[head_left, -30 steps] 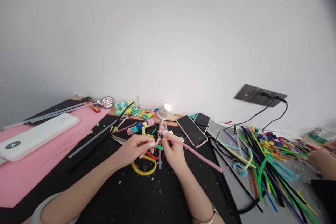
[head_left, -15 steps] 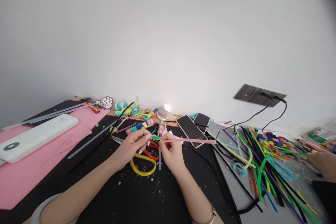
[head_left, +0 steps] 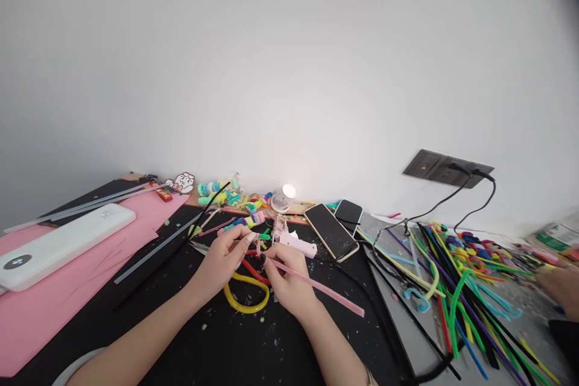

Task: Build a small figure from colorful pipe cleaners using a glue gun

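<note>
Over the black mat, my left hand [head_left: 230, 256] pinches a small twisted bit with a green pipe cleaner end [head_left: 263, 236] poking up past its fingertips. My right hand [head_left: 289, 280] is closed on a long pink pipe cleaner [head_left: 337, 297], whose free tail slopes down to the right. The fingertips of both hands nearly meet, and the pink strand runs towards the left hand. Exactly how green and pink join is too small to make out. Just beneath lie scissors with yellow [head_left: 246, 309] and red handles, partly hidden. A pink glue gun [head_left: 301, 245] rests behind my right hand.
Two phones [head_left: 332, 232] lie back right, near a paper cup [head_left: 284, 198]. A heap of pipe cleaners [head_left: 474, 307] covers the grey board. Left are pink sheets [head_left: 149, 211] and a white power bank [head_left: 72, 247]. A co-worker's hand [head_left: 561, 283] is far right.
My right hand has shifted slightly down, uncovering more of the glue gun. The pink pipe cleaner's tail has swung from nearly level to sloping downward. My left hand has barely moved.
</note>
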